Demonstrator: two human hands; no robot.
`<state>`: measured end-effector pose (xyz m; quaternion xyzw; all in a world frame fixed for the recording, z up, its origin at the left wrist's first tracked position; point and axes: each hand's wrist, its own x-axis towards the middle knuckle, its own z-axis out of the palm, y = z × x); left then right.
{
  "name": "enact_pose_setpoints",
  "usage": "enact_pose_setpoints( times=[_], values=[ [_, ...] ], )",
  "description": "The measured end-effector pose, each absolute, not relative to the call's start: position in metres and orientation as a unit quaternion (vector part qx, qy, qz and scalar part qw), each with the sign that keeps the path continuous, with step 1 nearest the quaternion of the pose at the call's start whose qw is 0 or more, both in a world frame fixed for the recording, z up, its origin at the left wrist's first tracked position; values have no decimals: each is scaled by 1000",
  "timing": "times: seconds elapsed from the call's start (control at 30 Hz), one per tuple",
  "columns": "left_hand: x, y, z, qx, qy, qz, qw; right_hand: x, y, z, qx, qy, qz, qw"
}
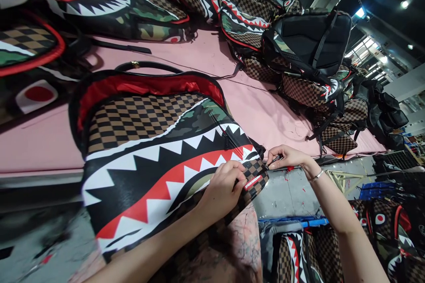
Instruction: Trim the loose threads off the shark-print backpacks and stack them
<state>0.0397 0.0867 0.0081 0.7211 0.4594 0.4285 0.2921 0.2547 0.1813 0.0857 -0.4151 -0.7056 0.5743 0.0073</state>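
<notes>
A backpack (133, 117) lies in front of me, patterned with brown-black checks, camouflage and a red-and-white shark mouth. Its top gapes, showing a red lining (139, 86). My left hand (224, 188) rests across the bag, thumb and fingers pinched at the checkered edge beside a small red label (253, 182). At the bag's right corner, my right hand (288, 158) is closed around a small dark tool (275, 161) that looks like thread snips; its tip is close to or touching the corner. The fingers hide most of it.
A pink table (259, 106) runs under the bag. Similar backpacks (109, 0) stand along its far side, and a pile of others (305, 44) is at the right. More bags (299, 256) sit low at the bottom right. Thread scraps lie on the grey floor (282, 194).
</notes>
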Motion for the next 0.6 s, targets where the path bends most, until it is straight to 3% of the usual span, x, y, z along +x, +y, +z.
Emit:
enact_pose_setpoints(
  times=[0.37,0.6],
  values=[
    [41,87,8,709,475,399,335,237,166,74,-383,-676,629,15],
    [42,90,4,690,489,409,343,231,158,75,-411,-689,596,32]
  ],
)
